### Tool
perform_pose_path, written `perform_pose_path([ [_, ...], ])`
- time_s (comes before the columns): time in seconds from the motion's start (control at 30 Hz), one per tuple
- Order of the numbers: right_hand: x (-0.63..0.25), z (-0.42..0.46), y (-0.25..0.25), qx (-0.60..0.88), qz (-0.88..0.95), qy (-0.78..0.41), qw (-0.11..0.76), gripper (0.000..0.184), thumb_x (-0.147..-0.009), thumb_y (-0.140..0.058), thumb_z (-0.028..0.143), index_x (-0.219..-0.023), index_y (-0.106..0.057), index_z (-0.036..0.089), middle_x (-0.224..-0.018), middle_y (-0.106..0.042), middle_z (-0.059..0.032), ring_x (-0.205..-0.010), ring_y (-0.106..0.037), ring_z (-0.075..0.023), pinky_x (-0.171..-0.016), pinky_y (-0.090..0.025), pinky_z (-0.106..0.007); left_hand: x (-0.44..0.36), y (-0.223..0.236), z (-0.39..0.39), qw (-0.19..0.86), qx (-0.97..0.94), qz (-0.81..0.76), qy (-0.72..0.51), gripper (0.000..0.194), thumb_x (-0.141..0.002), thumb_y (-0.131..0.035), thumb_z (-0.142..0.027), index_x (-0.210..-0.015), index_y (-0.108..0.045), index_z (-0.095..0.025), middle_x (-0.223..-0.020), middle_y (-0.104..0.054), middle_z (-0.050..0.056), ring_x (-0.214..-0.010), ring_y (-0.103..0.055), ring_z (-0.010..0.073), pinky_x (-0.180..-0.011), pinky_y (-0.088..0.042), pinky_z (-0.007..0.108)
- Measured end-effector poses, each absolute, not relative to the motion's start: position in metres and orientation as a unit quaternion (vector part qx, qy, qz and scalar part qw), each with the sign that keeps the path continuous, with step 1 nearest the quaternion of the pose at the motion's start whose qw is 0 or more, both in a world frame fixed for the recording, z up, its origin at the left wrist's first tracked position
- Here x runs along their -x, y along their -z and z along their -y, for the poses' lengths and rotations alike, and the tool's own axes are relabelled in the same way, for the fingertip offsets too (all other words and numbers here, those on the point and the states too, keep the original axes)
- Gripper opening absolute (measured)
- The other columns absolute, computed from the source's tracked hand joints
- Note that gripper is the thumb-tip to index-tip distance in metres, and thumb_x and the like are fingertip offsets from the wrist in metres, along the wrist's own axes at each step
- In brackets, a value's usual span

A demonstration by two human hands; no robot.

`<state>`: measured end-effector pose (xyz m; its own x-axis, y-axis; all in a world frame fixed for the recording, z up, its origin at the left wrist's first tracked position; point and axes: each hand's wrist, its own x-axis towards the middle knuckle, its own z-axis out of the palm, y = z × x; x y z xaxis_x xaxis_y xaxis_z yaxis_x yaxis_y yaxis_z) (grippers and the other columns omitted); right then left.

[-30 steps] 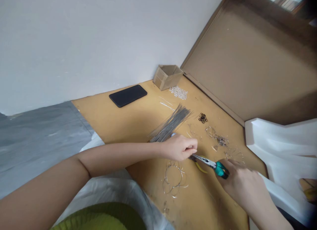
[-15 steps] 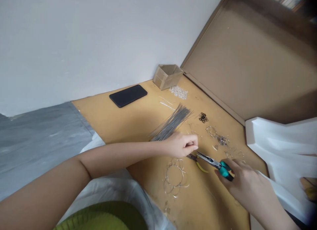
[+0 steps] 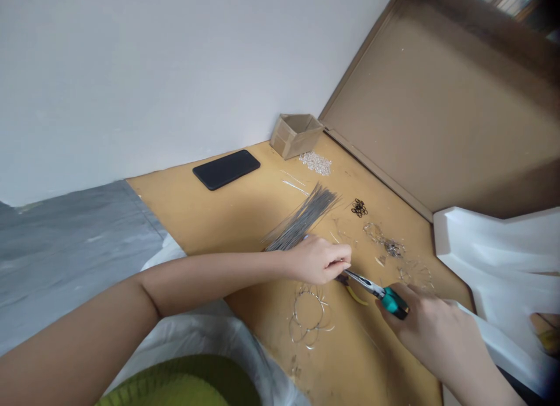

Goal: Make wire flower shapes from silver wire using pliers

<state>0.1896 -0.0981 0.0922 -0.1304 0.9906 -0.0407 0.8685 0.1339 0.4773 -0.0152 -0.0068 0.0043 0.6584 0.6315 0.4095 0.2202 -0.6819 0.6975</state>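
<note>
My right hand (image 3: 426, 318) grips the teal and black handles of long-nose pliers (image 3: 366, 284). The jaws look closed, and their tip reaches the fingertips of my left hand (image 3: 321, 259). Those fingers are pinched together; what they hold, if anything, is too small to make out. Behind my left hand lies a bundle of thin grey wires (image 3: 306, 216), partly covered by the hand. A yellow-handled tool (image 3: 356, 296) rests on the table under the pliers, its head partly hidden. Nearer to me lies a ring of bent wire with loops (image 3: 308, 312).
Toward the wall stand a small cardboard box (image 3: 297, 139), a pile of clear beads (image 3: 315, 163) and a black phone (image 3: 226, 169). Black rings (image 3: 359, 207) and tangled wire pieces (image 3: 392, 247) lie to the right. A cardboard panel (image 3: 437, 102) and white foam (image 3: 503, 248) border the right side.
The pliers have moved slightly left to meet my left fingertips, and their jaws have closed. My left hand has turned a little and its fingers sit slightly lower.
</note>
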Motion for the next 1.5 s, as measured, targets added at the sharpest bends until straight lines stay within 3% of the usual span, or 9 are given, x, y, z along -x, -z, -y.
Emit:
perform_pose_path([
  [0.43,-0.188,0.099,-0.091,-0.639,-0.727,-0.16,0.193,0.016,-0.074,-0.053,0.039,-0.066,-0.058,0.026,-0.051,-0.06,-0.0016,-0.047,-0.06,-0.0232,-0.043,-0.025,-0.027,0.016,-0.002,0.007,0.263,-0.876,-0.217,-0.342,0.017,-0.085,-0.04,-0.023,-0.081,-0.055,-0.018,-0.069,-0.061,-0.001,-0.062,-0.052,0.0091,-0.061,-0.031,0.021],
  [0.53,-0.193,0.1,-0.089,-0.61,-0.756,-0.169,0.163,0.012,-0.072,-0.055,0.036,-0.071,-0.059,0.025,-0.063,-0.063,-0.0031,-0.058,-0.063,-0.023,-0.048,-0.032,-0.029,0.015,-0.001,0.004,0.333,-0.845,-0.227,-0.35,0.018,-0.086,-0.042,-0.028,-0.081,-0.057,-0.017,-0.065,-0.057,-0.002,-0.06,-0.047,0.0079,-0.061,-0.031,0.021],
  [0.7,-0.204,0.104,-0.066,-0.65,-0.729,-0.12,0.179,0.02,-0.079,-0.05,0.042,-0.076,-0.058,0.023,-0.07,-0.065,-0.0044,-0.059,-0.062,-0.0223,-0.047,-0.033,-0.028,0.014,-0.005,-0.003,0.622,-0.681,-0.169,-0.348,0.015,-0.081,-0.054,-0.028,-0.082,-0.057,-0.014,-0.063,-0.049,-0.004,-0.059,-0.043,0.0054,-0.06,-0.035,0.019],
  [0.77,-0.205,0.105,-0.049,-0.667,-0.711,-0.133,0.177,0.029,-0.082,-0.045,0.047,-0.078,-0.058,0.021,-0.074,-0.065,-0.0076,-0.065,-0.063,-0.0242,-0.053,-0.037,-0.03,0.014,-0.008,-0.004,0.692,-0.625,-0.145,-0.331,0.014,-0.078,-0.058,-0.026,-0.08,-0.057,-0.012,-0.063,-0.05,-0.004,-0.057,-0.043,0.0049,-0.058,-0.036,0.019],
  [1.1,-0.208,0.109,0.003,-0.708,-0.687,-0.116,0.118,0.042,-0.086,-0.041,0.05,-0.098,-0.059,0.014,-0.09,-0.064,-0.0137,-0.085,-0.061,-0.0287,-0.072,-0.043,-0.04,0.013,-0.011,-0.005,0.737,-0.601,-0.161,-0.264,0.015,-0.076,-0.061,-0.027,-0.08,-0.057,-0.012,-0.057,-0.05,-0.006,-0.05,-0.043,0.0034,-0.05,-0.033,0.017],
  [1.2,-0.21,0.106,0.001,-0.716,-0.694,-0.045,0.061,0.041,-0.084,-0.045,0.048,-0.106,-0.059,0.017,-0.1,-0.063,-0.0134,-0.096,-0.058,-0.0297,-0.079,-0.042,-0.043,0.01,-0.01,-0.004,0.739,-0.61,-0.181,-0.222,0.013,-0.077,-0.061,-0.024,-0.079,-0.058,-0.012,-0.057,-0.05,-0.005,-0.05,-0.042,0.0031,-0.048,-0.032,0.016],
  [1.3,-0.203,0.099,-0.009,-0.727,-0.675,0.09,-0.088,0.036,-0.083,-0.047,0.047,-0.101,-0.06,0.018,-0.101,-0.063,-0.0111,-0.092,-0.059,-0.0255,-0.079,-0.044,-0.04,0.007,-0.005,-0.004,0.73,-0.628,-0.186,-0.196,0.012,-0.078,-0.06,-0.024,-0.08,-0.059,-0.012,-0.058,-0.049,-0.005,-0.052,-0.043,0.0034,-0.049,-0.032,0.016],
  [1.4,-0.182,0.089,-0.024,-0.704,-0.59,0.291,-0.267,0.041,-0.079,-0.053,0.051,-0.104,-0.056,0.018,-0.088,-0.063,-0.0082,-0.067,-0.059,-0.0177,-0.059,-0.047,-0.031,0.005,0.0,-0.003,0.706,-0.658,-0.181,-0.19,0.012,-0.078,-0.06,-0.023,-0.081,-0.059,-0.012,-0.06,-0.05,-0.005,-0.056,-0.045,0.0043,-0.054,-0.035,0.017],
  [1.5,-0.161,0.077,-0.036,-0.631,-0.56,0.437,-0.312,0.045,-0.072,-0.064,0.047,-0.107,-0.054,0.021,-0.088,-0.062,-0.0045,-0.055,-0.054,-0.0111,-0.047,-0.043,-0.025,0.006,0.003,-0.003,0.648,-0.708,-0.196,-0.202,0.015,-0.078,-0.059,-0.026,-0.078,-0.058,-0.012,-0.061,-0.05,-0.004,-0.056,-0.042,0.0045,-0.053,-0.033,0.017],
])
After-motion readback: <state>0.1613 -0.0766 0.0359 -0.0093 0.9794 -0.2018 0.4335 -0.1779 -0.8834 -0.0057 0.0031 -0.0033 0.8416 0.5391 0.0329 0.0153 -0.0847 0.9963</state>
